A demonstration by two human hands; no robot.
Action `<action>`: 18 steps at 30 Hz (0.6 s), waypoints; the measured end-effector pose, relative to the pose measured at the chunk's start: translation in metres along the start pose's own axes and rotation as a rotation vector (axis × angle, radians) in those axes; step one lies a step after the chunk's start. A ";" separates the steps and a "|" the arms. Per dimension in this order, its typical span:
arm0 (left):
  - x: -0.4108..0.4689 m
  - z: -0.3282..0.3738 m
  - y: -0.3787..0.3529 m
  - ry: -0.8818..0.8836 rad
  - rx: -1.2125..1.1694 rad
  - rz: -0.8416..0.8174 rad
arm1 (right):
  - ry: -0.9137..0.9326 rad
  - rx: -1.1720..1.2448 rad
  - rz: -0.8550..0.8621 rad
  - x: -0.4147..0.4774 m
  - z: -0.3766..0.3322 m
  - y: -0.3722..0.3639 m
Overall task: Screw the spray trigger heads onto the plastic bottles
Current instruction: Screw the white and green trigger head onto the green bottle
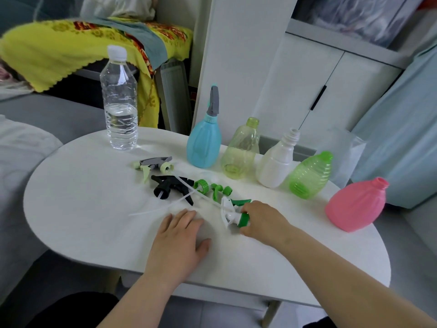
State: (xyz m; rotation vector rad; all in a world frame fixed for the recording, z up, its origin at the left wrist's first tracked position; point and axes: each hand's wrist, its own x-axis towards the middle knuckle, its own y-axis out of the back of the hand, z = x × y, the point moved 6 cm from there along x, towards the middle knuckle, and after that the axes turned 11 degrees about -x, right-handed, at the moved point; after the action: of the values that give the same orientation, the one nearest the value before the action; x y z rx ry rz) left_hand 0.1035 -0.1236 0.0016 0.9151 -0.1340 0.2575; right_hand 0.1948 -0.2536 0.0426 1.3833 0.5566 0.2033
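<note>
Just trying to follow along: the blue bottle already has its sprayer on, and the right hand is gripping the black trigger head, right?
Not the black trigger head: the head view shows the right hand gripping the white-and-green trigger head. The blue bottle does have its sprayer on.

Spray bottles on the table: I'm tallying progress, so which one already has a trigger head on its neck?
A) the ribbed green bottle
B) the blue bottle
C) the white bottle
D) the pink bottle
B: the blue bottle carries a grey trigger head on its neck, while the pink bottle, the white bottle and the ribbed green bottle show bare open necks.
</note>
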 end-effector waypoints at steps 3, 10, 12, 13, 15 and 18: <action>0.000 -0.001 -0.001 0.007 0.010 -0.001 | 0.008 0.026 0.007 -0.003 0.004 0.000; -0.002 0.001 0.001 0.005 0.035 0.025 | -0.012 0.283 0.183 -0.032 0.033 0.031; -0.004 0.003 0.003 0.007 0.023 0.032 | -0.026 0.432 0.253 -0.043 0.046 0.044; -0.006 0.005 0.004 0.008 0.022 0.032 | -0.032 0.490 0.284 -0.048 0.053 0.048; -0.009 0.007 0.005 0.006 0.038 0.022 | -0.049 0.582 0.333 -0.058 0.066 0.054; -0.014 0.008 0.006 -0.004 0.019 0.021 | -0.086 0.803 0.394 -0.068 0.086 0.056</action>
State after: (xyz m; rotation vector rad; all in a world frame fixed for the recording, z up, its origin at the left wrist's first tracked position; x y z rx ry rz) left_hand 0.0882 -0.1285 0.0074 0.9333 -0.1455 0.2768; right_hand 0.1890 -0.3482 0.1207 2.2730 0.2864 0.2474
